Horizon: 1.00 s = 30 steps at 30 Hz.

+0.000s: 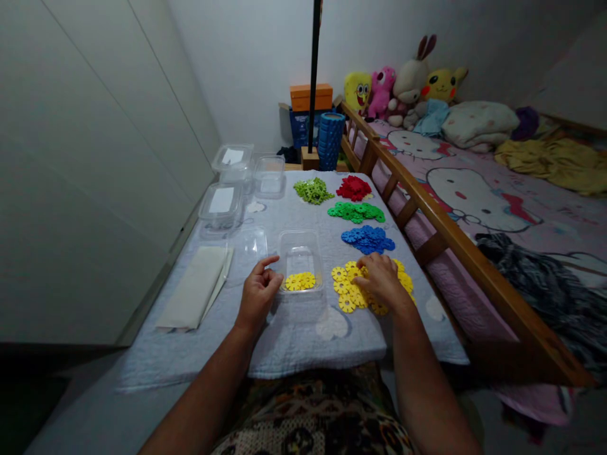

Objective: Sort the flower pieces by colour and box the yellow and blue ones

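Note:
A clear plastic box (300, 237) stands at the middle of the table with several yellow flower-shaped discs (300, 281) on its floor, toward the near side. Beside its left wall is my left hand (258, 294), index finger and thumb apart, the other fingers curled. The thumb tip is at the wall; whether it presses on it I cannot tell. My right hand (383, 279) reaches down over a spread pile of yellow flower-shaped discs (348, 292) at the right. Its thumb and index finger are parted over the pile, and the palm hides some discs.
Blue (367, 239), green (356, 212), red (353, 188) and light green pieces (313, 189) lie in heaps behind. Lidded clear boxes (222, 205), another clear box (270, 177), a transparent lid (249, 249) and folded cloth (194, 287) occupy the left. A wooden bed rail (427, 205) borders the right.

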Motion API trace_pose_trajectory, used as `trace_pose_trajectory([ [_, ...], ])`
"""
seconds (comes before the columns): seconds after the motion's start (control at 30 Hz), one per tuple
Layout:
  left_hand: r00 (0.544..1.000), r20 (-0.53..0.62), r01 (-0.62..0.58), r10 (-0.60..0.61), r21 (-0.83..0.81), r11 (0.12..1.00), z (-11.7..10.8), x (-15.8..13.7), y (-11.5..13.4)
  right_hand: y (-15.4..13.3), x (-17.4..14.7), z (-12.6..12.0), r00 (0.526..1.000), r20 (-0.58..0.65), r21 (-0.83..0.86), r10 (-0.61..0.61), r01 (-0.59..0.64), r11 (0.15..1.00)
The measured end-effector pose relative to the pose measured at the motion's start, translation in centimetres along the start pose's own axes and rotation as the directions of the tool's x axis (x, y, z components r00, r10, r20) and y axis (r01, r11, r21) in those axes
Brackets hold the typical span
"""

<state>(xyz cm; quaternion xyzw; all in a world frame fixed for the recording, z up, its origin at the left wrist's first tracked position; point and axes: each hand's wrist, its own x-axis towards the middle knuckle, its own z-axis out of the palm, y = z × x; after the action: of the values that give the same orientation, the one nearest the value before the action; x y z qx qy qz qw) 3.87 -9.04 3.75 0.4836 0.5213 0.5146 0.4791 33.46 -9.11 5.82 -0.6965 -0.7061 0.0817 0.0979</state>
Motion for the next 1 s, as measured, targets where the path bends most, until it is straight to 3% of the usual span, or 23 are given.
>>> trace_pose_trajectory([
  [0.13,1.0,0.006,0.0,0.0,-0.011,1.0,0.0,-0.1,0.1,0.4,0.2,-0.3,1.0,0.005,0.21,0.004,-0.005,0.978],
  [0.27,1.0,0.013,0.019,-0.019,-0.027,0.999,0.1,-0.1,0.3,-0.6,0.6,-1.5,0.998,-0.065,0.508,-0.006,0.038,0.861],
  [0.33,1.0,0.01,0.025,-0.025,-0.03,0.999,0.1,-0.1,0.3,-2.1,0.9,-2.3,0.99,-0.137,0.574,-0.025,0.1,0.813],
  [0.47,1.0,-0.002,0.031,-0.031,-0.028,0.999,0.1,0.0,0.3,-6.7,1.6,-3.1,0.968,-0.174,0.482,-0.178,0.242,0.842],
  [0.63,0.999,0.014,0.031,-0.03,-0.039,0.999,0.0,0.1,0.1,-11.0,2.5,-2.2,0.919,0.005,0.192,-0.393,0.385,0.903],
  [0.87,1.0,0.013,0.027,-0.027,-0.032,0.999,-0.1,0.2,-0.1,-12.0,2.8,-0.7,0.869,0.164,0.007,-0.467,0.472,0.882],
  [1.0,1.0,0.016,0.024,-0.024,-0.033,0.999,-0.1,0.2,0.0,-11.1,2.8,-1.0,0.9,0.065,0.09,-0.432,0.426,0.9],
])
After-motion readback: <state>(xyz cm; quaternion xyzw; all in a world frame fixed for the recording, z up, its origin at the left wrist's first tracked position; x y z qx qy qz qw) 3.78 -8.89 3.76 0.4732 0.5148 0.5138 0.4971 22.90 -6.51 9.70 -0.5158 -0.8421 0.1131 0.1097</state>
